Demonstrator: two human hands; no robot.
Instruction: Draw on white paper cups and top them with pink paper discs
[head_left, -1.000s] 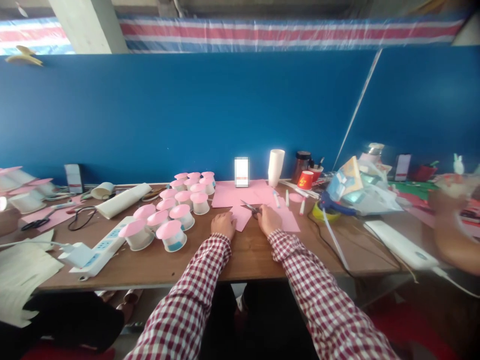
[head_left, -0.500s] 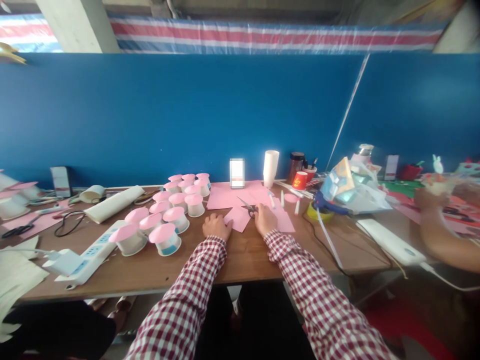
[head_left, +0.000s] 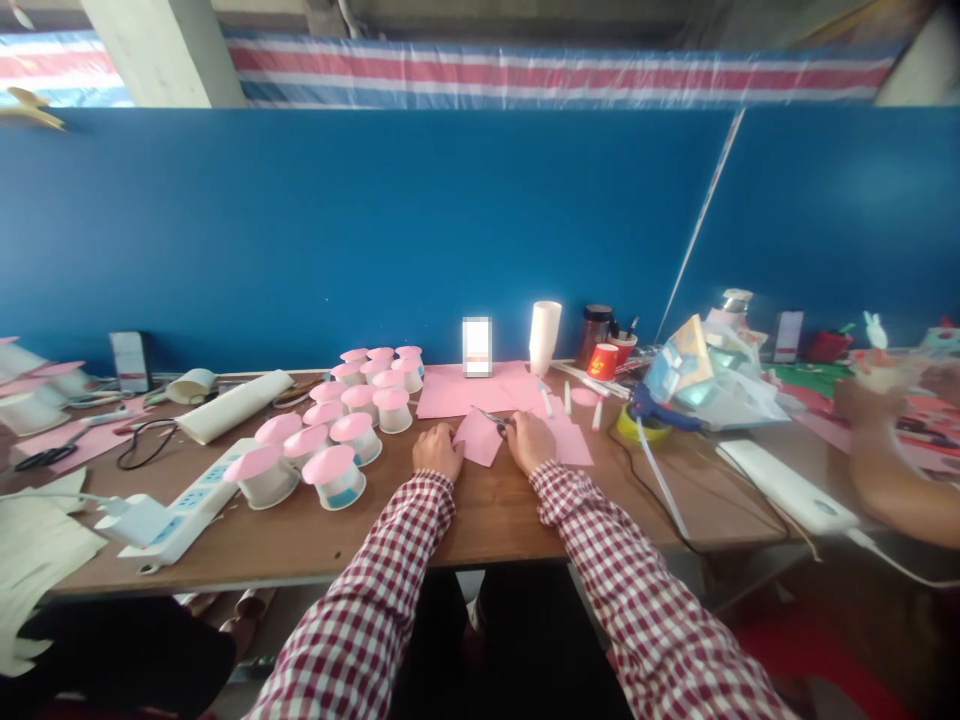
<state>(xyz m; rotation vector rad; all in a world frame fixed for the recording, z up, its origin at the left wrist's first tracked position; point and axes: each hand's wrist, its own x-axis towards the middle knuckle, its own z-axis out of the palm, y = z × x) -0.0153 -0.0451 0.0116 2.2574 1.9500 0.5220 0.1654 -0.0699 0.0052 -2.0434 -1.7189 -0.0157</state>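
Note:
My left hand [head_left: 438, 452] is closed at the left edge of a small pink paper piece [head_left: 478, 440], its fingers pinching that side. In my right hand [head_left: 529, 441] is a pair of scissors [head_left: 489, 416], the fingers wrapped round its handles. The blades point left across the upper part of the piece. Beyond both hands lies a large pink sheet [head_left: 457, 392], and another pink piece [head_left: 574, 445] is on the table beside my right hand.
To the left stand several paper cups with pink discs [head_left: 334, 478], then a power strip [head_left: 187, 505]. A stack of white cups [head_left: 544, 338] is at the back. At right are a blue glue gun [head_left: 651, 405], a plastic bag [head_left: 739, 390] and a co-worker's arm [head_left: 889, 470].
The scissors have turned flatter, and their blades now lie over the top of the small pink piece. The view has shifted slightly; my left hand stays at the paper.

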